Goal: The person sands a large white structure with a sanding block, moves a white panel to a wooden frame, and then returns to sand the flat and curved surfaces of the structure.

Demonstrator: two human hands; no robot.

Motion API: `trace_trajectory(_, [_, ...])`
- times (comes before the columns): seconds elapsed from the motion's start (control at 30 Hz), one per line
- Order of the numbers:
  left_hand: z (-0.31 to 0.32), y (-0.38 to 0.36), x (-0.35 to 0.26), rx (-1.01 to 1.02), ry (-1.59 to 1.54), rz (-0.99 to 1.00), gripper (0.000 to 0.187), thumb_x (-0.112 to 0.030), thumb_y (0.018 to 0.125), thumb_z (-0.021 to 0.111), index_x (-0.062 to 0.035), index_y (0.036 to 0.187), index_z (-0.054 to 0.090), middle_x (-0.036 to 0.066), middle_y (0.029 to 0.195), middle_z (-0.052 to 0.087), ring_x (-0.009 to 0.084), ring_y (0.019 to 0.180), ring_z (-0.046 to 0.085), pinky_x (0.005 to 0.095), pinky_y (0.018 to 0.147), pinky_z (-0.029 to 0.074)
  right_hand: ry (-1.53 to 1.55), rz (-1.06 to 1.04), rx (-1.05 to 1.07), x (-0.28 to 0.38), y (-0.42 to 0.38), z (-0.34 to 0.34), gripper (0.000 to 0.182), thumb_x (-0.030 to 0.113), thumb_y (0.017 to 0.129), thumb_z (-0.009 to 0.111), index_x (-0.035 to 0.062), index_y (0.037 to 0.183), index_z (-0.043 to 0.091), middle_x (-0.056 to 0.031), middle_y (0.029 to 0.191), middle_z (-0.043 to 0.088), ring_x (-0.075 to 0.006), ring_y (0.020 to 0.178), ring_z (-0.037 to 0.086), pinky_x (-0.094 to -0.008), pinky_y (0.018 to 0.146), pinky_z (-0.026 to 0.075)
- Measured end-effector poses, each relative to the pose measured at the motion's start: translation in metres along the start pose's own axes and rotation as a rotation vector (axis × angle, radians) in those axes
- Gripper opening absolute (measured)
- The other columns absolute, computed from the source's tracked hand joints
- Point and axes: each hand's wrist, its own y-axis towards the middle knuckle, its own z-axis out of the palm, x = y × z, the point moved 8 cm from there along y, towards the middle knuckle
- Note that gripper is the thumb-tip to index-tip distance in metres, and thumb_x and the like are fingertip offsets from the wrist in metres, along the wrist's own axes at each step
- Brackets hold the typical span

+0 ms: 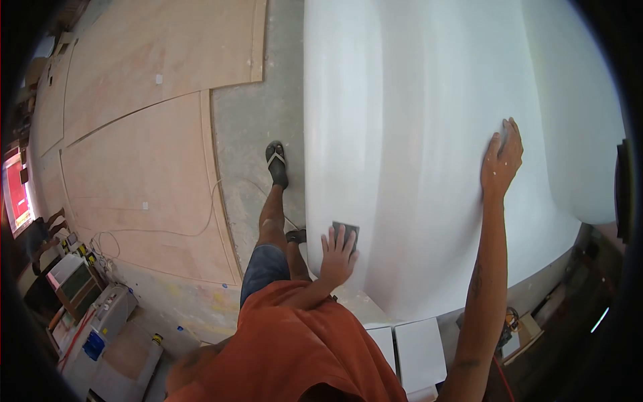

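Observation:
A large, smooth white curved panel fills the right half of the view, with soft bends running along its length. Near its lower left edge, my left hand presses a dark grey rectangular sanding pad flat onto the white surface, fingers spread over it. My right arm reaches far forward. At its end my right hand rests on the panel with fingers stretched out and the thumb apart, white specks on its back.
Pinkish-tan wood boards lie to the left, with a thin cord across them. Grey floor runs between boards and panel, where a sandalled foot stands. White boxes sit below the panel; a cluttered bench is lower left.

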Motion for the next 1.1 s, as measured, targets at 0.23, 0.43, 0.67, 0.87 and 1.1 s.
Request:
trace_trajectory(0.23, [-0.116,0.273,-0.044,-0.248,0.129,0.119,0.061,-0.036,0.108,0.051,-0.0122,0.163,0.042,0.017,0.174,0.026,0.0461,0.159,0.021,0.0697,0.124,0.018,0.0,-0.028,0.0,0.0,0.006,0.002,0.043,0.021,0.106,0.049,0.0068,0.146,0.055,-0.0125,0.16,0.051,-0.0341,0.148,0.044,-0.0517,0.121,0.032])
trace_trajectory(0.43, [-0.233,0.601,-0.04,-0.492,0.266,0.142,0.059,-0.042,0.112,0.038,-0.0153,0.164,0.039,0.018,0.173,0.029,0.0439,0.159,0.024,0.0664,0.125,0.02,0.006,-0.006,0.021,0.003,0.008,0.0,0.044,0.02,0.104,0.05,0.005,0.145,0.055,-0.0146,0.159,0.05,-0.0351,0.148,0.043,-0.053,0.121,0.032])
trace_trajectory(0.67, [-0.174,0.378,-0.03,-0.421,0.24,0.251,0.062,-0.036,0.108,0.052,-0.0086,0.162,0.042,0.017,0.173,0.029,0.0436,0.159,0.024,0.0643,0.126,0.021,0.002,0.002,0.006,0.001,0.006,-0.001,0.045,0.023,0.105,0.05,0.0077,0.147,0.055,-0.0115,0.161,0.049,-0.0329,0.15,0.042,-0.0527,0.121,0.031])
trace_trajectory(0.87, [-0.052,0.095,0.014,-0.1,0.06,-0.047,0.073,-0.033,0.103,0.059,-0.0014,0.164,0.033,0.03,0.174,0.016,0.0547,0.16,0.009,0.073,0.124,0.007,-0.024,0.005,-0.008,0.001,0.006,-0.001,0.044,0.024,0.106,0.05,0.0084,0.147,0.055,-0.0092,0.16,0.05,-0.0313,0.149,0.043,-0.0517,0.121,0.032])
trace_trajectory(1.1, [-0.186,0.449,-0.052,-0.459,0.19,0.157,0.062,-0.04,0.11,0.043,-0.009,0.163,0.039,0.021,0.173,0.026,0.0475,0.16,0.019,0.0736,0.123,0.015,-0.028,0.008,0.001,0.005,0.008,-0.003,0.044,0.021,0.105,0.051,0.0076,0.147,0.053,-0.0106,0.16,0.05,-0.0314,0.149,0.043,-0.0518,0.12,0.032])
